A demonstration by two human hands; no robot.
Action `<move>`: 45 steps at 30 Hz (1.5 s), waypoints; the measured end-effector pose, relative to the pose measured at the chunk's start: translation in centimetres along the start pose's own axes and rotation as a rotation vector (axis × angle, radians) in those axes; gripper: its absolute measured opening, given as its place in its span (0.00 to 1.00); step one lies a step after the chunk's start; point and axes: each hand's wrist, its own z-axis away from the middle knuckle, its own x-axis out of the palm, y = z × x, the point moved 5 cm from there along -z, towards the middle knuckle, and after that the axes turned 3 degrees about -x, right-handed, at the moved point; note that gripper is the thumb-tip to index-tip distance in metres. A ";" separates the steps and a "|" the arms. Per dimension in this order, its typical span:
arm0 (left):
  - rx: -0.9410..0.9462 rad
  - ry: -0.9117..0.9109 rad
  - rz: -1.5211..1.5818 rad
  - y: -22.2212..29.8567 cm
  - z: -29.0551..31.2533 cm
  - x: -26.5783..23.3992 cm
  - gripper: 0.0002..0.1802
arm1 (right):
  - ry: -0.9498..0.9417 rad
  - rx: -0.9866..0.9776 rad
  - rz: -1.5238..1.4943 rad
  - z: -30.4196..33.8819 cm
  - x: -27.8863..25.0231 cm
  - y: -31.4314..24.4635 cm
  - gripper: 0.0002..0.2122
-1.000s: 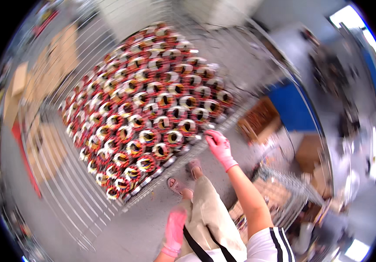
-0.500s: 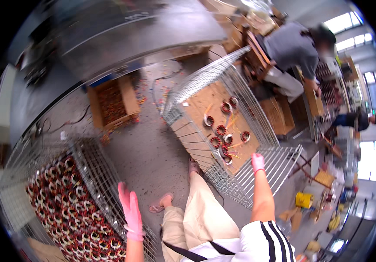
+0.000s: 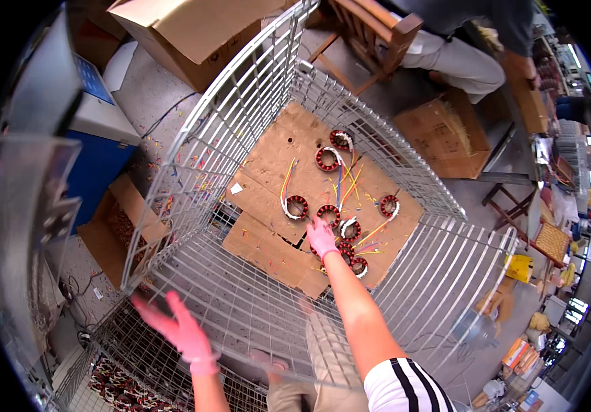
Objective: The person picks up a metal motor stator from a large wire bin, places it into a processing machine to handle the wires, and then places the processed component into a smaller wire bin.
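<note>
My right hand [image 3: 321, 238], in a pink glove, reaches down into a wire mesh cage [image 3: 185, 132]. Its fingers are closed at the lower edge of a ring-shaped motor stator [image 3: 337, 215] with dark red windings. Flat cardboard [image 3: 268, 178] lines the cage floor, and several more stators lie there, trailing white, yellow and red leads. One stator [image 3: 303, 204] sits just left of the hand; a small cluster [image 3: 360, 266] lies just below and right of it. My left hand [image 3: 177, 329], also gloved in pink, is open and blurred near the cage's near left corner, holding nothing.
Below my left hand, another wire cage holds many stators [image 3: 127, 384]. A cardboard box [image 3: 96, 237] of coloured scraps stands left, beside a blue and white cabinet [image 3: 99, 147]. A large carton [image 3: 199, 31] and wooden chair [image 3: 384, 31] stand beyond. A person [image 3: 470, 65] sits at upper right.
I have moved in closer to the cage. My right hand has gone from its near right rim down to the stators inside. My left hand has spread its fingers beside the cage.
</note>
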 end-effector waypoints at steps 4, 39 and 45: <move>0.015 0.048 0.054 0.3 -0.2 1.1 0.39 | 0.026 -0.162 0.359 -9.9 4.0 1.2 0.26; 0.135 -0.296 1.723 -5.2 3.1 -43.6 0.15 | -0.651 -0.872 -0.187 65.8 -10.6 -45.9 0.24; 0.140 0.162 1.919 -5.9 -0.4 -57.3 0.17 | -0.526 -1.097 -0.161 74.4 -10.9 -50.5 0.12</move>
